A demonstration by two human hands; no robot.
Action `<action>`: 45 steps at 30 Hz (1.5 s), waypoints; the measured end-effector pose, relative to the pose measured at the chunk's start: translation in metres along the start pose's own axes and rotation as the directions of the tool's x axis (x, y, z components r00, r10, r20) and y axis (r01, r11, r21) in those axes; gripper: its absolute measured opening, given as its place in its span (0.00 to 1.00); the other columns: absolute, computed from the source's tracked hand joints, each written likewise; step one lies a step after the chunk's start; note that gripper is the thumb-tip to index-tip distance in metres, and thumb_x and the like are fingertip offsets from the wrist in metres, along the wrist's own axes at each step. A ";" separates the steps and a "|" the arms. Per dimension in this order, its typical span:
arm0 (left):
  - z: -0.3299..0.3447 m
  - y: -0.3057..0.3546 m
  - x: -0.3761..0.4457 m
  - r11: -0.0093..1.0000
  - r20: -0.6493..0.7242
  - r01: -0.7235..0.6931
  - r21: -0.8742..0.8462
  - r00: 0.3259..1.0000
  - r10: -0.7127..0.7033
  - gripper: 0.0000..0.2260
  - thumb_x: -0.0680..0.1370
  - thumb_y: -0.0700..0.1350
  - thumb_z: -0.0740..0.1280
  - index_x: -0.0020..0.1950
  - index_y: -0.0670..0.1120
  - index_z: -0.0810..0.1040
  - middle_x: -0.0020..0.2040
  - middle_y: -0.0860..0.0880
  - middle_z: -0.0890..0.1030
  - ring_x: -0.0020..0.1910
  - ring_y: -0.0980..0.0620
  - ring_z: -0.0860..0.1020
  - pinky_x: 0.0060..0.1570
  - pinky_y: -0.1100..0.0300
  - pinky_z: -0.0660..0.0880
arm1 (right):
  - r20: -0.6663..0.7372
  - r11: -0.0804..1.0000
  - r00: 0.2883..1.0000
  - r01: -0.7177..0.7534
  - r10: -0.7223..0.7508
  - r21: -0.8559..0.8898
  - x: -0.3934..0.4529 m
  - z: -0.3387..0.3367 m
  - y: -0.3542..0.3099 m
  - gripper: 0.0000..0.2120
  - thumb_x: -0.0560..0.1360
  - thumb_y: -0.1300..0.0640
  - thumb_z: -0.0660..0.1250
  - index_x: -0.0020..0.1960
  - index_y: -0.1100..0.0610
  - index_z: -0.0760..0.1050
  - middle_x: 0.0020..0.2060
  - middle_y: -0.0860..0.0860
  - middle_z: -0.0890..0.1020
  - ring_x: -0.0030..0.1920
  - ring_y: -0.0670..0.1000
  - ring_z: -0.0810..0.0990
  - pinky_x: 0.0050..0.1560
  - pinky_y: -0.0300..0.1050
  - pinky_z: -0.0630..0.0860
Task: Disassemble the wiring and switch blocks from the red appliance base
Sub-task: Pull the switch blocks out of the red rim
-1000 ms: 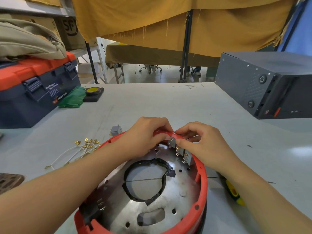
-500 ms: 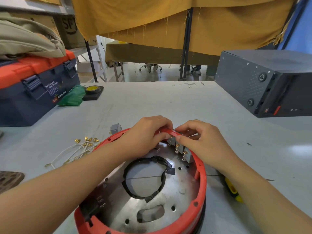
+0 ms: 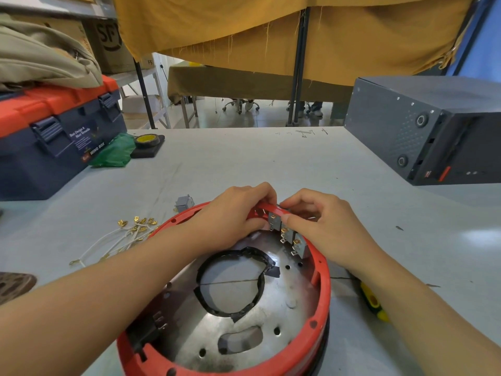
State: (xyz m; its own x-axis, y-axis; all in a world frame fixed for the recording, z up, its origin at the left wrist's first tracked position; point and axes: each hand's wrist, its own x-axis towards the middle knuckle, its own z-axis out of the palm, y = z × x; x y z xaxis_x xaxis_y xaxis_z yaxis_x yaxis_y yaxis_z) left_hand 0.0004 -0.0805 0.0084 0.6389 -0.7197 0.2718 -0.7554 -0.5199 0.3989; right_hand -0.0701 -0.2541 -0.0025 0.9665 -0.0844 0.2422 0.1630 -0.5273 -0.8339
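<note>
The red appliance base (image 3: 322, 291) lies on the table in front of me, a round red rim around a metal plate with a black-edged hole. Grey switch blocks (image 3: 290, 236) with brass terminals sit in a row inside the far right rim. My left hand (image 3: 233, 213) grips the far rim, fingers curled over its edge beside the first block. My right hand (image 3: 322, 221) pinches the top of the switch blocks from the right. A loose grey switch block (image 3: 183, 203) lies on the table just beyond the rim. White wires (image 3: 119, 237) with brass terminals lie to the left.
A blue and orange toolbox (image 3: 54, 137) stands far left, with a green bag (image 3: 113, 151) and yellow tape roll (image 3: 147, 141) beside it. A dark grey metal case (image 3: 423, 126) sits far right. A yellow-green tool handle (image 3: 372, 302) lies right of the base.
Both hands stay on the far rim at the switch blocks. The base and hands sit slightly higher in view than a second ago; the grips look the same.
</note>
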 end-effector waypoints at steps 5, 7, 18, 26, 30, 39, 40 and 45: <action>0.000 -0.001 0.001 0.999 -0.009 0.016 -0.039 1.000 -0.016 0.12 0.72 0.41 0.70 0.53 0.48 0.72 0.41 0.50 0.81 0.38 0.55 0.75 0.40 0.62 0.70 | 0.020 1.000 1.000 -0.013 0.013 0.004 0.000 0.000 0.000 0.03 0.74 0.56 0.71 0.47 0.50 0.81 0.38 0.40 0.85 0.40 0.40 0.82 0.40 0.30 0.74; 0.000 -0.001 0.001 0.998 -0.009 0.022 -0.051 1.000 -0.022 0.11 0.72 0.41 0.70 0.52 0.48 0.72 0.40 0.50 0.81 0.36 0.57 0.74 0.38 0.65 0.69 | 0.022 1.000 1.000 -0.011 0.011 0.003 0.000 0.000 0.000 0.03 0.74 0.56 0.70 0.47 0.50 0.80 0.37 0.38 0.85 0.40 0.42 0.83 0.40 0.32 0.75; 0.001 0.003 0.002 0.998 -0.017 0.045 -0.043 0.999 -0.046 0.10 0.72 0.39 0.68 0.51 0.47 0.72 0.39 0.51 0.79 0.35 0.55 0.72 0.40 0.53 0.72 | 0.023 1.000 1.000 0.018 -0.017 -0.015 0.001 -0.001 0.002 0.03 0.74 0.56 0.70 0.46 0.48 0.79 0.35 0.36 0.84 0.38 0.49 0.83 0.37 0.36 0.75; 0.001 0.002 0.002 0.998 -0.039 0.040 -0.050 0.998 -0.042 0.10 0.71 0.38 0.69 0.50 0.46 0.73 0.35 0.52 0.78 0.31 0.59 0.71 0.34 0.65 0.67 | 0.016 0.998 0.999 0.049 -0.049 -0.035 0.001 -0.001 0.002 0.02 0.74 0.56 0.70 0.45 0.49 0.79 0.34 0.35 0.83 0.37 0.51 0.81 0.36 0.36 0.74; 0.001 0.002 0.002 0.998 -0.037 0.038 -0.053 0.999 -0.040 0.10 0.71 0.39 0.69 0.50 0.47 0.73 0.37 0.50 0.79 0.31 0.58 0.72 0.34 0.68 0.67 | 0.016 0.997 0.998 0.061 -0.060 -0.036 0.001 -0.001 0.002 0.03 0.74 0.56 0.70 0.45 0.49 0.79 0.32 0.35 0.83 0.35 0.48 0.81 0.33 0.32 0.73; -0.002 0.005 -0.002 0.997 0.014 0.031 -0.069 0.999 -0.030 0.13 0.70 0.43 0.68 0.53 0.49 0.71 0.39 0.53 0.78 0.36 0.58 0.74 0.39 0.61 0.72 | 0.024 0.996 0.996 0.084 -0.083 -0.039 0.001 -0.001 0.002 0.03 0.74 0.56 0.70 0.45 0.48 0.79 0.29 0.34 0.81 0.36 0.44 0.82 0.35 0.29 0.74; -0.001 0.006 -0.002 0.997 0.017 0.036 -0.069 0.999 -0.035 0.13 0.70 0.44 0.69 0.53 0.50 0.71 0.40 0.53 0.78 0.37 0.57 0.75 0.39 0.58 0.73 | 0.027 0.996 0.996 0.084 -0.083 -0.041 0.000 -0.001 0.002 0.03 0.74 0.56 0.70 0.45 0.48 0.79 0.29 0.34 0.81 0.36 0.43 0.82 0.36 0.29 0.74; 0.005 0.009 -0.001 0.999 -0.019 0.034 0.004 0.999 -0.034 0.15 0.71 0.49 0.70 0.53 0.48 0.69 0.42 0.50 0.78 0.40 0.50 0.76 0.43 0.49 0.74 | 0.020 0.997 0.997 0.069 -0.069 -0.027 0.000 0.000 0.001 0.04 0.73 0.56 0.70 0.44 0.47 0.78 0.30 0.34 0.82 0.36 0.41 0.82 0.35 0.27 0.72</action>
State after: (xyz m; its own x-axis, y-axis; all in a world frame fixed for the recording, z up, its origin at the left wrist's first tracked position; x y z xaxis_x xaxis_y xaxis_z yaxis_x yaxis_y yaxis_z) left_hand -0.0075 -0.0865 0.0076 0.6667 -0.6928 0.2750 -0.7339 -0.5457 0.4045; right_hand -0.0700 -0.2551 -0.0035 0.9569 -0.0306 0.2889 0.2241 -0.5548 -0.8012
